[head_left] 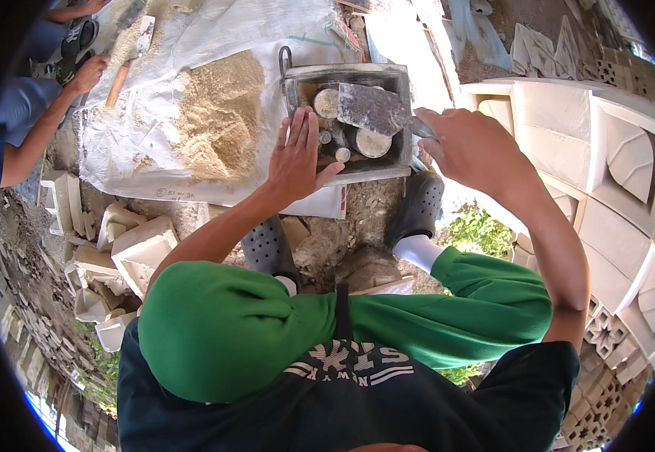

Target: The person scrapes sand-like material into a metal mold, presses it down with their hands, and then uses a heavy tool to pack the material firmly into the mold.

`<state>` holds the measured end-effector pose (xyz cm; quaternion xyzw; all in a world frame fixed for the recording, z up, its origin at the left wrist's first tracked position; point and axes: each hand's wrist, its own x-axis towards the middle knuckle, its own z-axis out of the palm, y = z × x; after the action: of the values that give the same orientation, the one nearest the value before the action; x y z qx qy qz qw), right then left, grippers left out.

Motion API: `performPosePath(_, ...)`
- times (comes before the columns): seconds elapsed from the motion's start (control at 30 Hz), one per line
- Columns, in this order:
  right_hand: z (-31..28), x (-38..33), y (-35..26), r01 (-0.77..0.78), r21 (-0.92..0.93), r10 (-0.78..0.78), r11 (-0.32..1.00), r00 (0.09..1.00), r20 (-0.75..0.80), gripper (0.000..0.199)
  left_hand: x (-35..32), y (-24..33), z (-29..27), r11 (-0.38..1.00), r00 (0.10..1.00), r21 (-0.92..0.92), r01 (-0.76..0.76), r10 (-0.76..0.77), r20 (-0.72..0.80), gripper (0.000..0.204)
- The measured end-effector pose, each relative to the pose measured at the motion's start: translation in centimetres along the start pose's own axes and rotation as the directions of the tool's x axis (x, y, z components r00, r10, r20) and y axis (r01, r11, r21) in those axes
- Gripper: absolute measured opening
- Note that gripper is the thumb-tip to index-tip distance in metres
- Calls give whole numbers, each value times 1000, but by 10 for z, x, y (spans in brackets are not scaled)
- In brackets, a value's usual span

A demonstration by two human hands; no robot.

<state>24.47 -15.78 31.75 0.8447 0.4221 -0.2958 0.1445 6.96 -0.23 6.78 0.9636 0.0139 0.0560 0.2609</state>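
Note:
In front of me stands a grey rectangular box mould (379, 173) with several round pieces inside. A pale-topped cylinder (373, 144) is the largest; a second cylinder (326, 103) sits toward the far left corner, and a small one (342, 154) toward the near side. My left hand (296, 156) rests on the mould's left wall, fingers stretched and holding nothing. Closed around the handle of a trowel, my right hand (467, 139) is at the mould's right side. The trowel's dark flat blade (369, 109) lies over the cylinders and partly hides them.
Left of the mould, a sand heap (222, 113) lies on a white woven sheet (135, 162). Another person's hand (90, 73) is near a wooden-handled tool (119, 83). Pale cast blocks (546, 113) stand at right; broken pieces (144, 245) lie at left. My clog (420, 205) is close to the mould.

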Motion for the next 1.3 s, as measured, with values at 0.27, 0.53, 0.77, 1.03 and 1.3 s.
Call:
performPosePath(0.27, 11, -63, 27, -35, 82, 33, 996, 999, 26, 45, 32, -31, -90, 934, 869, 150, -325, 233, 437, 96)
performPosePath(0.53, 24, -61, 23, 38, 54, -37, 998, 999, -10, 45, 68, -84, -89, 830, 989, 543, -126, 64, 132, 75)
performPosePath(0.77, 32, -88, 41, 137, 24, -135, 990, 989, -68, 43, -21, -6, -7, 920, 978, 339, 199, -210, -3, 83)
performPosePath(1.03, 30, -112, 48, 123, -4, -123, 992, 992, 6, 41, -107, 79, 40, 850, 714, -314, -422, 525, 463, 43)
performPosePath(1.3, 27, -116, 48, 147, 58, -145, 987, 989, -37, 45, -209, 82, 152, 783, 230, -494, 378, 437, 870, 28)
